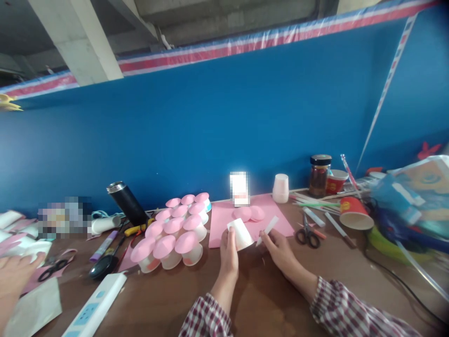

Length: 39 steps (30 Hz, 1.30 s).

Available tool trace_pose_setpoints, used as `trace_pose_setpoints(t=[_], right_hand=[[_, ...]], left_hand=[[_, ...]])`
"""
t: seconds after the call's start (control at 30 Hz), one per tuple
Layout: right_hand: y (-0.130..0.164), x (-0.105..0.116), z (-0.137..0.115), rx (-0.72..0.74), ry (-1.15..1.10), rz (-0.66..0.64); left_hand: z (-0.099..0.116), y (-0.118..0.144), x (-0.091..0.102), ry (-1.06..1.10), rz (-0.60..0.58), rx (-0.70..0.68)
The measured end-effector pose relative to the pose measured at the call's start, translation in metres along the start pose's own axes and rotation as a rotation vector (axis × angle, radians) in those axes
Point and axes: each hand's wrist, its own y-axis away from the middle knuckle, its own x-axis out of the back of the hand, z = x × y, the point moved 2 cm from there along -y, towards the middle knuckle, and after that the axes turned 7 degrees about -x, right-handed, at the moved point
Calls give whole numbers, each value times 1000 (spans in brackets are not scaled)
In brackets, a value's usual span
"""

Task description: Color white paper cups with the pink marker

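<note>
My left hand [229, 255] is closed around a white paper cup [240, 235], which is tilted on its side above the table's pink sheet. Between the thumb and fingers of my right hand [280, 250] is a slim whitish stick [271, 224], slanted and just right of the cup. Its exact kind is unclear. Pink paper discs [242, 214] lie on the pink sheet [219, 224] behind my hands. To the left stand several white cups topped with pink paper cones [174, 224]. A short stack of white paper cups [281, 188] stands at the sheet's back right corner.
Black scissors [307, 236], a red paper cup [354, 213] and a lidded jar [320, 175] are on the right. On the left are a black bottle [126, 201], a power strip [96, 306] and another person's hand [17, 276]. A blue partition [224, 117] rises behind.
</note>
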Motion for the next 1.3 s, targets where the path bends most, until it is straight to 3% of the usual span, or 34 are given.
trace_pose_setpoints(t=[0.23, 1.3], right_hand=[[-1, 0, 0, 3, 16, 0], [1, -1, 2, 15, 16, -14]], left_hand=[[1, 1, -1, -22, -56, 43], [1, 0, -2, -12, -57, 22]])
